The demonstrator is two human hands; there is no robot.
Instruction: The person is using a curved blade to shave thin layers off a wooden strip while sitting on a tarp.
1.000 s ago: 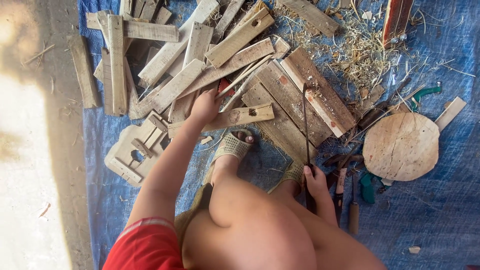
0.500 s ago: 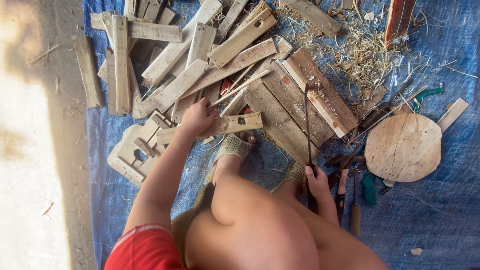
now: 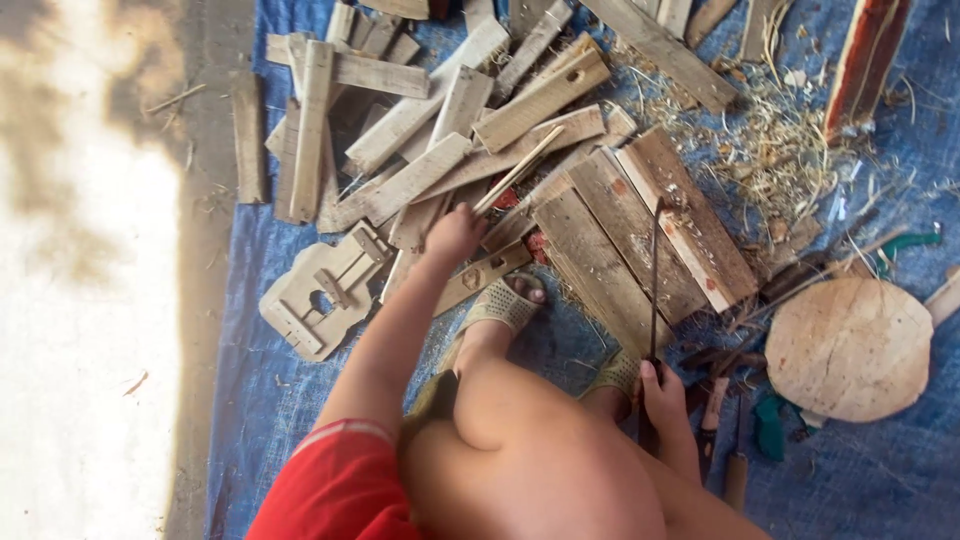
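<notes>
My left hand reaches into a heap of weathered wooden slats on a blue tarp. Its fingers are closed around the near end of a thin wooden strip that points up and to the right. My right hand, beside my knee, grips the lower end of a thin dark metal rod. The rod stands almost upright, and its hooked tip rests on a wide plank. My sandalled foot rests on a short slat with a hole.
A guitar-shaped wooden cutout lies left of my arm. At the right are a round wooden disc, green-handled tools and wood shavings. A reddish plank leans at the top right. Bare ground borders the tarp on the left.
My left hand has drawn back slightly toward me over the slats, still at the thin strips. My right hand stays on the rod.
</notes>
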